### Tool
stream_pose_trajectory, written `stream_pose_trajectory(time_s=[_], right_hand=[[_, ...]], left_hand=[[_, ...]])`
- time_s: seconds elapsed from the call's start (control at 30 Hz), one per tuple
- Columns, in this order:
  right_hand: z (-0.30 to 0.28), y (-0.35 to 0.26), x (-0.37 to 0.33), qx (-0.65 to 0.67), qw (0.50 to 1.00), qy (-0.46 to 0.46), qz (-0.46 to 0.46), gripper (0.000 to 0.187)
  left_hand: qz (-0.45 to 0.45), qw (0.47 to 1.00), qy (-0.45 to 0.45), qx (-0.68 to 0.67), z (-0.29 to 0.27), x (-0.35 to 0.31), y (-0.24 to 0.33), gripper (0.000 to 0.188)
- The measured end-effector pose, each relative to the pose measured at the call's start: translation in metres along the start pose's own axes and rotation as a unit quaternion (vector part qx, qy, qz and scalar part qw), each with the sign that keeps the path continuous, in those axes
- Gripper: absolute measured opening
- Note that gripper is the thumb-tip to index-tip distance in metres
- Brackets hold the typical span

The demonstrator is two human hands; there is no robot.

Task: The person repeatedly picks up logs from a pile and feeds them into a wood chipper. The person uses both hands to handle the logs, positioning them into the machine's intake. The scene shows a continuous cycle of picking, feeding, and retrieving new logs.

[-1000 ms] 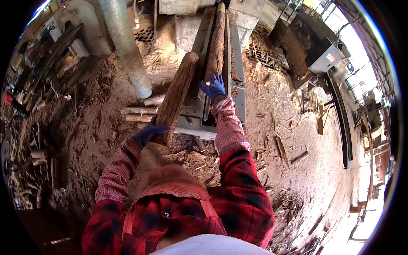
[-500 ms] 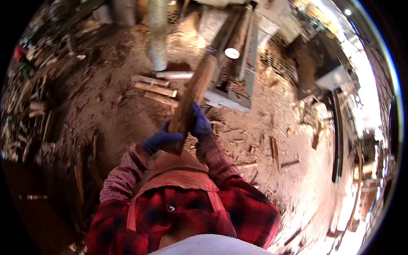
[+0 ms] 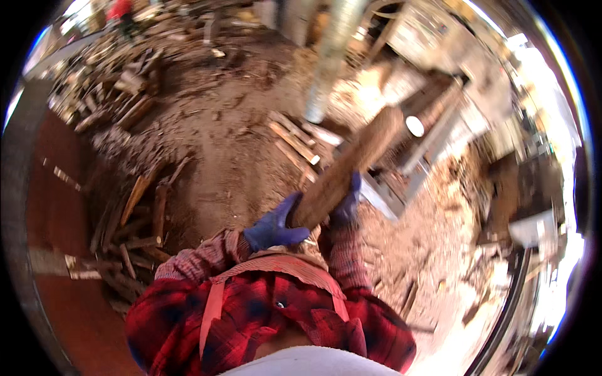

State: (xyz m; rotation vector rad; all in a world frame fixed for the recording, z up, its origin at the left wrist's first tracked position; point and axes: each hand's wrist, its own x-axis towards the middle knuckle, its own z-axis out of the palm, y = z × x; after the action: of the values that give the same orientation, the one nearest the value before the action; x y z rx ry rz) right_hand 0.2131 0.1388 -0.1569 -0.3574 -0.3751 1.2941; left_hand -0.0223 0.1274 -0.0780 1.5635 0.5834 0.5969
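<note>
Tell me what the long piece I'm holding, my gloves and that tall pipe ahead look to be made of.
The long piece looks like raw wood: brown, rough and bark-like, unpainted. The gloves on the left hand and right hand look like blue knit or coated fabric; blur leaves that open. The pipe looks like dull grey metal, possibly galvanised.

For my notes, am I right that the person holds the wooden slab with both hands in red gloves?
Not quite: the head view shows the gloves are blue, not red. The left hand and right hand both grip the wooden slab.
</note>
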Motion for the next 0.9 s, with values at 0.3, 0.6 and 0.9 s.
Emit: stream_pose_trajectory(time_s=[0.3, 0.6, 0.9], right_hand=[[0.106, -0.163, 0.052, -0.171, 0.947, 0.028, -0.272, 0.051], [0.028, -0.126, 0.014, -0.413, 0.782, 0.170, -0.435, 0.071], [0.053, -0.070, 0.050, -0.500, 0.785, 0.068, -0.360, 0.062]], left_hand=[[0.287, 0.914, 0.095, 0.272, 0.075, 0.132, 0.054, 0.088], [-0.065, 0.879, -0.030, 0.472, 0.128, 0.295, -0.048, 0.089], [0.092, 0.925, -0.102, 0.353, 0.136, 0.314, -0.058, 0.063]])
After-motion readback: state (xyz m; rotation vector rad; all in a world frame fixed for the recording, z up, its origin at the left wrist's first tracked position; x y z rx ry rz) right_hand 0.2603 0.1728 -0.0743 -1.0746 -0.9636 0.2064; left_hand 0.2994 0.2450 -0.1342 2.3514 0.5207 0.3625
